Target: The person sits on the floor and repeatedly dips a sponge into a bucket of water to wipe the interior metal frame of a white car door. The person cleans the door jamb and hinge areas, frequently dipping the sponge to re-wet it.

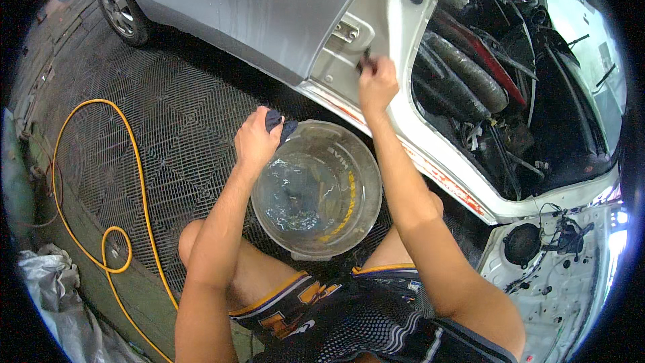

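Note:
My left hand (257, 141) is closed round a crumpled dark cloth (279, 123), just over the far left rim of a bucket. The grey, see-through bucket (371, 208) holds water and stands between my knees. My right hand (379, 83) reaches up to the pale door jamb (334, 64) of a car. Its fingers grip a small dark thing (367, 62), pressed to or close against the jamb; motion blur and the fingers hide its kind. A metal door latch part (347, 31) sits on the jamb just above that hand.
The silver car body (242, 7) runs along the far side, its wheel (119, 7) at upper left. Right, a doorway opens onto a stripped interior (470, 74); a bare door panel (564, 282) hangs nearby. A yellow hose (138, 161) loops over the dark grating floor (181, 121).

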The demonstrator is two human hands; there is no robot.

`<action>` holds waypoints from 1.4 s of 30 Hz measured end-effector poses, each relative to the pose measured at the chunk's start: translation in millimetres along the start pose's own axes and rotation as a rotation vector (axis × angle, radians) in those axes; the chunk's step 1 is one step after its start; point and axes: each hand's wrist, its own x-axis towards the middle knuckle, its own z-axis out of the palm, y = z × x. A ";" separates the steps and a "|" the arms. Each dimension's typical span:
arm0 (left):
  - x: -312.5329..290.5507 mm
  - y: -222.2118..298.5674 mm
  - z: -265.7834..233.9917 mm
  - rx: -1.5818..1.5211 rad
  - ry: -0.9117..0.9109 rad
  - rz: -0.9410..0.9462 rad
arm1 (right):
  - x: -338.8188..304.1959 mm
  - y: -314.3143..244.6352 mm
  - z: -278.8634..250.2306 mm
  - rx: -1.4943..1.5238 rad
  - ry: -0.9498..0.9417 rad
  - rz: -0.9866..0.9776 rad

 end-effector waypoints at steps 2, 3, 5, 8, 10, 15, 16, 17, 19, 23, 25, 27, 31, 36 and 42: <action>0.2 -3.2 -3.0 -0.019 0.028 0.037 | 38.5 -15.4 -2.7 -0.016 0.043 -0.073; 4.5 -0.5 -4.3 -0.010 0.042 0.047 | 44.9 -20.0 -3.1 0.018 0.049 -0.090; -2.4 -1.2 0.3 0.039 0.036 0.045 | 19.2 -1.1 -12.4 -0.097 -0.081 -0.142; 0.7 1.0 4.7 0.000 -0.005 0.026 | -4.1 7.1 -23.4 -0.165 -0.230 -0.065; -0.6 4.4 4.0 -0.019 0.017 0.051 | -17.8 -0.9 -41.5 -0.062 -0.288 0.074; 0.4 -1.9 -4.9 0.005 0.038 0.014 | -127.8 -34.2 -96.8 0.172 -1.074 0.131; 1.2 -1.4 -3.1 -0.008 0.035 0.019 | -146.0 -33.0 -96.8 0.059 -1.498 0.164; 1.6 1.5 -0.1 -0.009 0.026 0.020 | -172.3 -27.4 -90.6 -0.095 -1.716 0.173; 4.3 4.4 2.4 0.000 0.019 0.015 | -229.4 -12.1 -82.3 -0.293 -1.845 0.219; 4.8 11.4 8.0 -0.013 0.013 0.021 | -298.2 22.3 -79.6 -0.293 -1.947 -0.087; 3.8 2.6 -0.5 0.003 0.027 0.002 | -260.8 -6.0 -69.0 -0.126 -2.108 0.322; 4.0 -8.0 -4.6 0.023 0.038 -0.004 | -205.5 -40.5 -78.5 0.110 -2.013 0.580; 3.1 2.7 7.4 -0.016 0.050 0.022 | -140.8 5.1 -94.8 0.473 -1.198 0.341; 4.6 -2.4 -1.4 -0.019 0.024 0.005 | 5.2 -14.1 -84.4 0.249 -0.486 0.080; 5.5 2.4 4.3 -0.027 0.024 0.002 | 93.0 -0.9 -42.5 -0.070 -0.005 -0.514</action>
